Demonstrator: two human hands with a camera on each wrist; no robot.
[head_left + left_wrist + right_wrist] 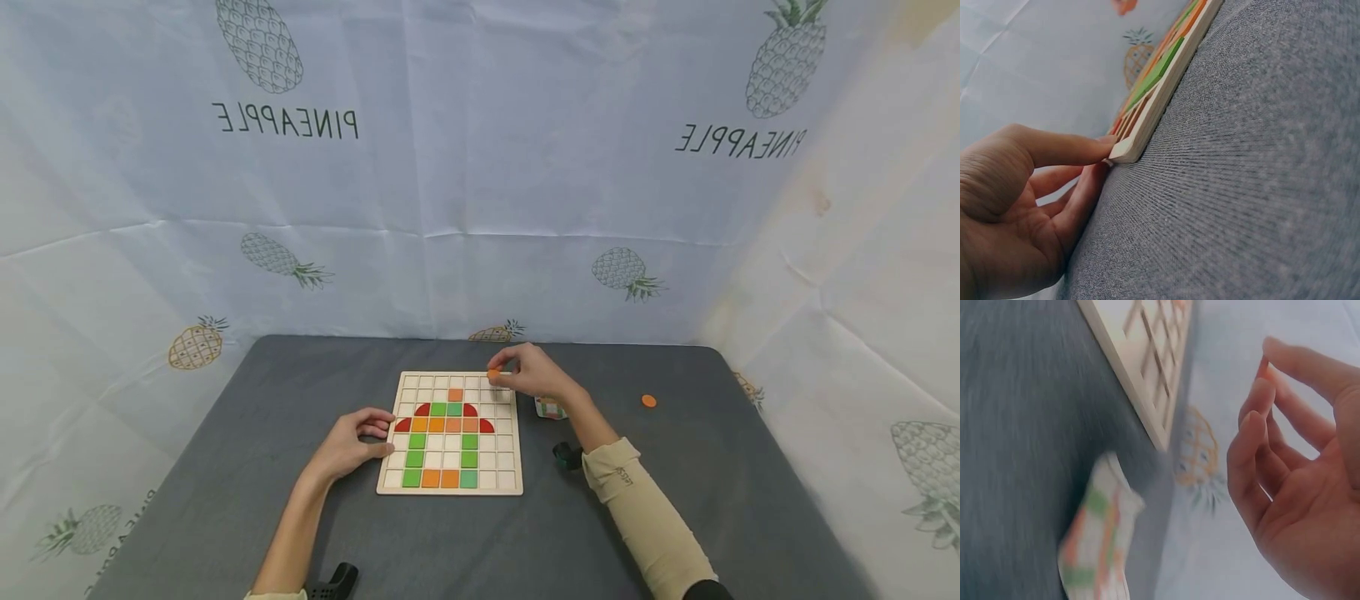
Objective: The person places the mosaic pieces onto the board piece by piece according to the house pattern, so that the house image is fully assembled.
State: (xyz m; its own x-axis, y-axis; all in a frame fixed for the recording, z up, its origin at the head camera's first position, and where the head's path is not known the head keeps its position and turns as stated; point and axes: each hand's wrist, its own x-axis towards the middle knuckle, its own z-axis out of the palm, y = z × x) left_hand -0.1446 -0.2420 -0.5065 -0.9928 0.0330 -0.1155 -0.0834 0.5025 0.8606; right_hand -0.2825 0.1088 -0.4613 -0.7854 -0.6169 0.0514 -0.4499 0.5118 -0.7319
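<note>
A wooden grid board (450, 492) lies on the table, its squares partly filled with green, orange, teal and red pieces. My left hand (356, 443) holds the board's left edge. In the left wrist view, the thumb (1079, 149) is on the rim near a corner, with the fingers against the side. Over the board's far right corner, my right hand (534, 372) pinches an orange round piece (492, 375) between thumb and fingertips, raised above the surface. The right wrist view shows this piece (1262, 367) edge-on, mostly hidden by the fingers.
A patterned card (551, 408) with coloured squares lies right of the board, partly hidden by the right arm. Another orange disc (648, 401) lies farther right on the grey table (720, 500). A pineapple-print cloth (465, 167) hangs behind the table.
</note>
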